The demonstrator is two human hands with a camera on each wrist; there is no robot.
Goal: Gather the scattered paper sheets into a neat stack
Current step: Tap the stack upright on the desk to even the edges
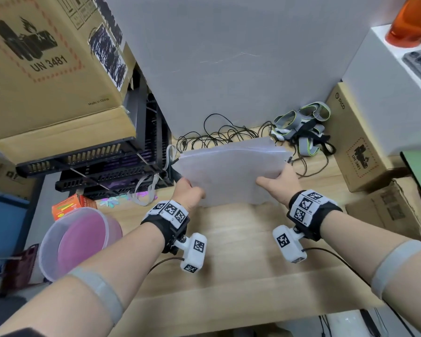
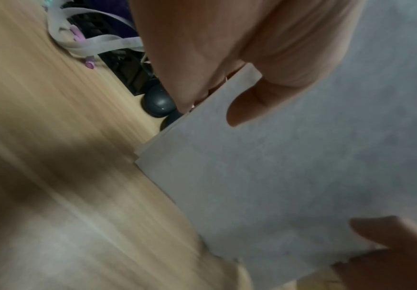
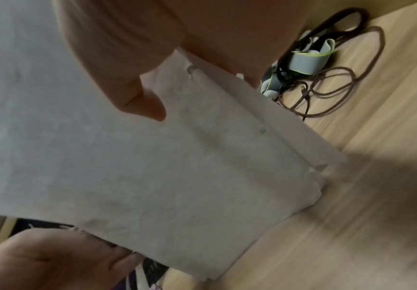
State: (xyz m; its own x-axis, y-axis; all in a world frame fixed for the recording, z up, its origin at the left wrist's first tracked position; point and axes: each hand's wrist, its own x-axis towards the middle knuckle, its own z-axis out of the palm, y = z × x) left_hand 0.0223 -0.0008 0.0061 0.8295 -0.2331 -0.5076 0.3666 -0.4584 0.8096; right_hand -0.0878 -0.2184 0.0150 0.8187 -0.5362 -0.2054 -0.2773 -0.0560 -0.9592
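A stack of white paper sheets (image 1: 231,171) stands on its lower edge on the wooden table (image 1: 241,268), tilted away from me. My left hand (image 1: 191,190) grips its left side, thumb in front and fingers behind, as the left wrist view shows on the stack (image 2: 289,176). My right hand (image 1: 276,180) grips the right side the same way. In the right wrist view the stack (image 3: 152,166) shows several sheet edges slightly out of line at its right side. No loose sheets lie on the table in view.
Tangled black cables (image 1: 224,135) and grey straps (image 1: 301,127) lie behind the stack by the wall. Black crates (image 1: 107,164) under a big cardboard box (image 1: 46,69) stand left. A translucent bucket (image 1: 80,239) sits at the left edge. Cardboard boxes (image 1: 357,147) stand right.
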